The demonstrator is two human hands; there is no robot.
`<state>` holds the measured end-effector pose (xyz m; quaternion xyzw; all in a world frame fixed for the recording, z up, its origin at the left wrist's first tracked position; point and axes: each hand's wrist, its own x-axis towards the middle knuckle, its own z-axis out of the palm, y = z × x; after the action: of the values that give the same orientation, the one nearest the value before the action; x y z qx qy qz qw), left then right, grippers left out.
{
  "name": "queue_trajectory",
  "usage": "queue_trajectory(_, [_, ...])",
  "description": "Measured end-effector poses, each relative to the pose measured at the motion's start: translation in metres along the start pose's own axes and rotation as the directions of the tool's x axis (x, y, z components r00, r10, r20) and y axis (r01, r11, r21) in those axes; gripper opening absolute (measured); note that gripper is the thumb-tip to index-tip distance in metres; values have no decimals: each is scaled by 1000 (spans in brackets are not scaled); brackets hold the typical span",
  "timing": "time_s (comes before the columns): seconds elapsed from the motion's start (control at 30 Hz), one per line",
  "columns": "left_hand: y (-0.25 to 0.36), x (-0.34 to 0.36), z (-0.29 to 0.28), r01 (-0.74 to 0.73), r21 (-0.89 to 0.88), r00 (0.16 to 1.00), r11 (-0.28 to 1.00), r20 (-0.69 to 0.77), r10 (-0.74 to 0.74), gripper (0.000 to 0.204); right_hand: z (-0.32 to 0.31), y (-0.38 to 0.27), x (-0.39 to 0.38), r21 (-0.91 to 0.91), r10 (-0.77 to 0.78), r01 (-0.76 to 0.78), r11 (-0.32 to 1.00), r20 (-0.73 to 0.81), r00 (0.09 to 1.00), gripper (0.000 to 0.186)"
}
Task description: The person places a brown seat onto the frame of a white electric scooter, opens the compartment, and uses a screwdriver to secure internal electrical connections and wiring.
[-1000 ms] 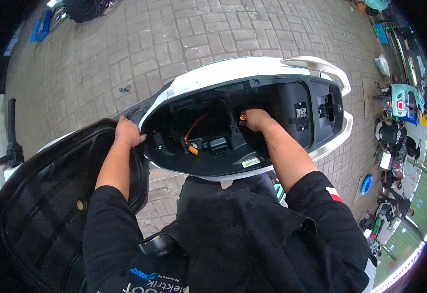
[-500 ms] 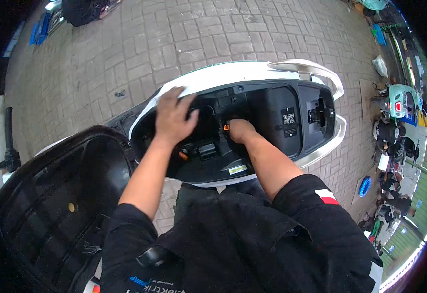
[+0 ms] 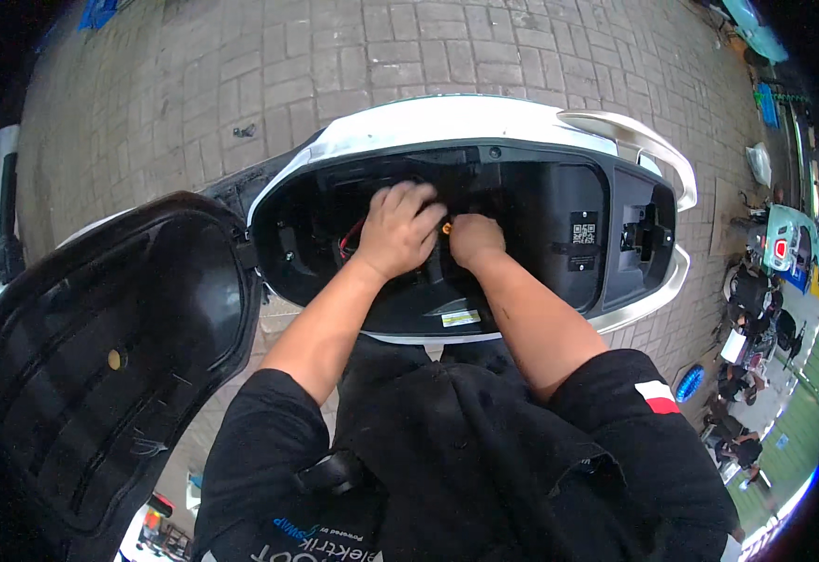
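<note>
Orange connector (image 3: 447, 228), end leftward, axis hidden

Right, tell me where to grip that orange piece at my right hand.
Pinch the exposed end of the orange piece, probably from the left: the right hand seems closed around its other side. Too little shows to tell its full shape.
</note>
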<state>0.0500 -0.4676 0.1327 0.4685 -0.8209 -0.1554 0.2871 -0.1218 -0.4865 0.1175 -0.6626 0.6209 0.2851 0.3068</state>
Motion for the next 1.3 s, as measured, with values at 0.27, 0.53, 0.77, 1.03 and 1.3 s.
queue_trajectory(0.27, [11, -17, 43, 483, -190, 799, 855, 494, -342, 53, 0, 40, 7, 116, -206, 209, 971, -39, 978, 40])
queue_trajectory(0.53, [8, -2, 69, 474, -89, 725, 876, 603, -331, 30, 5, 49, 12, 64, -264, 273, 960, -121, 957, 33])
queue_trajectory(0.77, [2, -17, 76, 551, -216, 785, 806, 464, -411, 26, -35, 25, 21, -248, -192, 201, 948, 59, 980, 45])
queue_trajectory(1.03, [3, -15, 64, 617, -191, 705, 764, 565, -428, 28, -44, 24, 22, -110, -395, 402, 909, 84, 915, 28])
queue_trajectory(1.3, [8, -11, 68, 612, -175, 712, 771, 547, -440, 30, -48, 32, 31, -184, -373, 346, 920, -136, 918, 32])
